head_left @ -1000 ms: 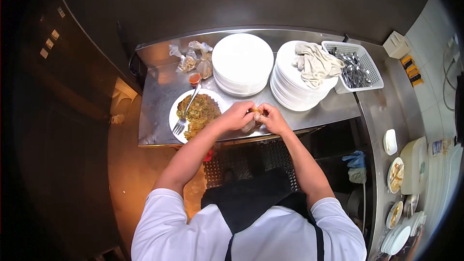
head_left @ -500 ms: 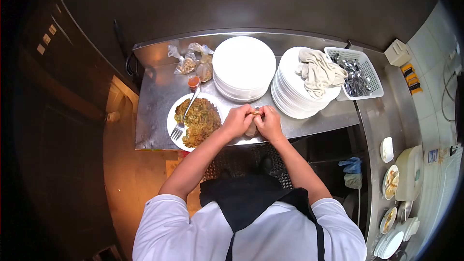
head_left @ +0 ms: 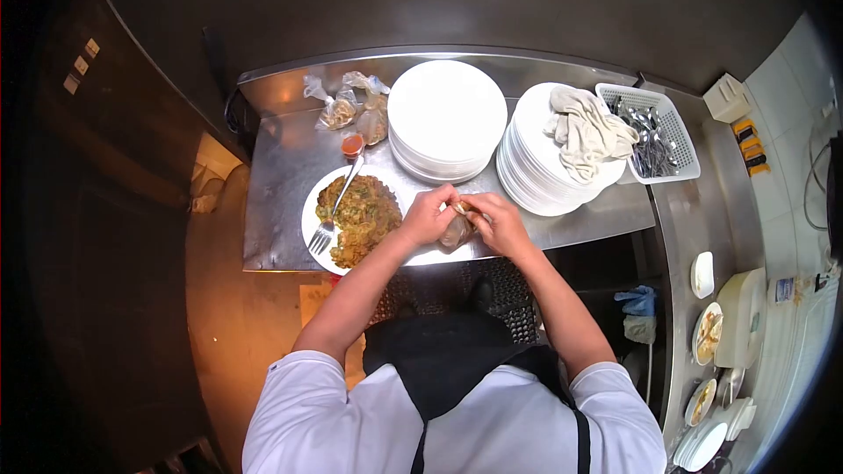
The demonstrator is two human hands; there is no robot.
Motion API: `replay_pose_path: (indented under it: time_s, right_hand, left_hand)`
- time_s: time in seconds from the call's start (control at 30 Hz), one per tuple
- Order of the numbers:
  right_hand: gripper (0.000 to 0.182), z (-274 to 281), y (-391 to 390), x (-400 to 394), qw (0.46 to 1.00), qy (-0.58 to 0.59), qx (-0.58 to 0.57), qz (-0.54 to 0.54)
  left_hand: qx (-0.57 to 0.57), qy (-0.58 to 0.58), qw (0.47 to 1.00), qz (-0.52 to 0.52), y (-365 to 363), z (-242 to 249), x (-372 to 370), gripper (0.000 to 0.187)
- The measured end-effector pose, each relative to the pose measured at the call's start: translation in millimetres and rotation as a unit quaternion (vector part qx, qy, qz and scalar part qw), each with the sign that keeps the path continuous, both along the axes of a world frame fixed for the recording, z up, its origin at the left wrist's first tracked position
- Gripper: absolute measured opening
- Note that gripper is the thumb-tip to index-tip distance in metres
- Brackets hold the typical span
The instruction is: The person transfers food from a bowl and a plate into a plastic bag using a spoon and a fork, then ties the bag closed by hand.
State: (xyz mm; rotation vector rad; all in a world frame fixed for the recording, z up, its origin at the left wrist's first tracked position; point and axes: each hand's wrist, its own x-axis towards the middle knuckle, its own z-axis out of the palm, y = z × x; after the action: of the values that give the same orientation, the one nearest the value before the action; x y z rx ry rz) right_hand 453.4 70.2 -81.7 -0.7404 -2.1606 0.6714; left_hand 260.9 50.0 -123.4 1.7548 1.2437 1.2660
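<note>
Both my hands meet over the front edge of the steel counter (head_left: 272, 237), at the neck of a small clear plastic bag (head_left: 456, 233) with brownish contents. My left hand (head_left: 428, 217) pinches one side of the gathered neck. Closed on the other side is my right hand (head_left: 499, 225). The bag's full part hangs below my fingertips. Left of my hands sits a white plate (head_left: 311, 226) of browned, omelette-like food (head_left: 362, 226), with a fork (head_left: 324, 235) lying across it. Behind it stands a small cup of red sauce (head_left: 352, 145).
Two more tied bags (head_left: 337, 112) lie at the back left. A tall stack of white plates (head_left: 446, 114) stands behind my hands; another stack (head_left: 536, 162) bears a cloth (head_left: 587, 133). A white basket (head_left: 685, 136) holds cutlery. Used dishes (head_left: 708, 333) line the right counter.
My right hand has shifted slightly right and turned at the bag's neck, so more of the bag shows between my hands. The camera view has moved slightly.
</note>
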Motion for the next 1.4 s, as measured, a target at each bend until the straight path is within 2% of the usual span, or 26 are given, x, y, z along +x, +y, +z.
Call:
replay_pose_path:
  time_s: [0.1, 0.2, 0.27, 0.3, 0.33, 0.4, 0.47, 0.57, 0.63, 0.77, 0.87, 0.93, 1.07, 1.17, 1.3, 1.4]
  right_hand:
    - [0.032, 3, 4, 5, 0.998, -0.065, -0.022, 0.010]
    - [0.029, 10, 5, 6, 0.985, -0.084, -0.145, 0.033]
    - [0.028, 7, 4, 6, 0.978, -0.051, -0.198, 0.035]
    - [0.028, 3, 6, 8, 0.971, -0.040, -0.234, 0.035]
    - [0.028, 0, 7, 10, 0.962, -0.029, -0.269, 0.035]
    - [0.028, -3, 8, 12, 0.965, -0.035, -0.255, 0.043]
    - [0.029, -2, 8, 14, 0.968, -0.042, -0.242, 0.050]
    - [0.026, 0, 9, 16, 0.991, -0.067, -0.091, 0.077]
    - [0.023, 4, 7, 17, 0.993, -0.073, -0.035, 0.082]
    - [0.017, -10, 10, 15, 0.994, -0.061, 0.072, 0.058]
    - [0.016, -25, 12, 13, 0.997, -0.026, 0.066, 0.020]
    - [0.015, -32, 7, 11, 0.999, 0.009, 0.024, -0.026]
    - [0.011, -35, -3, 2, 0.990, 0.069, -0.083, -0.096]
    - [0.009, -39, -4, 3, 0.984, 0.087, -0.114, -0.102]
    - [0.006, -46, -10, 6, 0.979, 0.088, -0.158, -0.095]
    - [0.003, -64, -14, 8, 0.935, 0.198, -0.285, -0.073]
  left_hand:
    - [0.002, 0.009, 1.000, -0.023, -1, 3, 1, 0.010]
    - [0.045, 0.050, 0.998, 0.003, -5, 8, 12, 0.008]
    - [0.096, 0.059, 0.993, 0.034, -5, 8, 17, 0.008]
    - [0.087, 0.096, 0.991, 0.047, -6, 3, 16, 0.007]
    - [0.064, 0.070, 0.995, 0.043, -7, -3, 15, 0.007]
    - [0.018, 0.019, 0.999, 0.033, -10, -10, 9, 0.006]
    - [0.028, -0.007, 0.999, 0.022, -11, -12, 8, 0.007]
    - [0.004, -0.011, 1.000, 0.010, -9, -10, 7, 0.009]
    - [-0.053, 0.020, 0.998, 0.009, -11, -2, 6, 0.011]
    - [-0.069, -0.007, 0.997, -0.015, -9, -1, 14, 0.011]
    - [-0.078, -0.010, 0.995, -0.065, -11, 10, 13, 0.012]
    - [-0.051, -0.042, 0.992, -0.104, -12, 10, 11, 0.012]
    - [-0.107, 0.001, 0.991, -0.081, -7, 16, 12, 0.010]
    - [-0.080, 0.058, 0.993, -0.058, -4, 20, 13, 0.009]
    - [-0.055, 0.047, 0.997, 0.008, -7, 14, 22, 0.010]
    - [-0.068, -0.004, 0.998, -0.003, -5, 3, 21, 0.013]
